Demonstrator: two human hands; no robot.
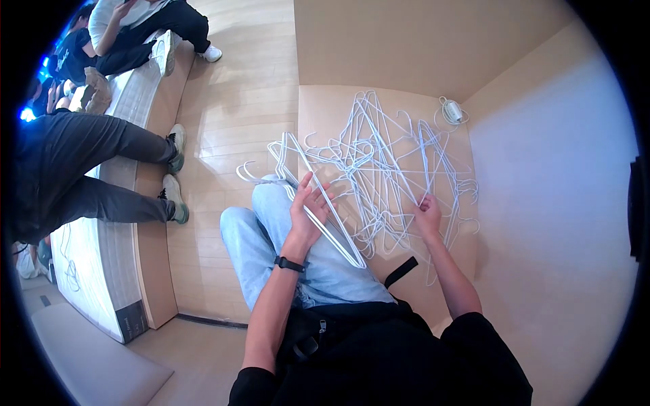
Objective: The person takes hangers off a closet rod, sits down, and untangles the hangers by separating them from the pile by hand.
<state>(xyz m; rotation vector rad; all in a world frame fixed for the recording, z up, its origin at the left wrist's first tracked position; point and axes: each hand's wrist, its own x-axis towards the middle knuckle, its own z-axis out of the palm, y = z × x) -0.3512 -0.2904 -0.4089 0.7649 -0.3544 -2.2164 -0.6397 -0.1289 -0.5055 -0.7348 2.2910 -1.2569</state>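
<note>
Across the palm of my left hand (310,211) lie a few white wire hangers (332,237), held above my lap with their hooks pointing left. The fingers of this hand are partly stretched out around the wires. My right hand (428,216) pinches the wire of a hanger at the right side of a tangled pile of white wire hangers (364,162). Which hanger in the pile that wire belongs to is hard to make out. The pile spreads over a light wooden surface (453,260) beside my legs, hooks turned several ways.
A white cable with an adapter (454,112) lies at the back corner, against the wooden panels. At left, a person in dark trousers (101,145) and another person (156,34) sit on a long white-topped bench (101,284). A black strap (401,271) sticks out near my waist.
</note>
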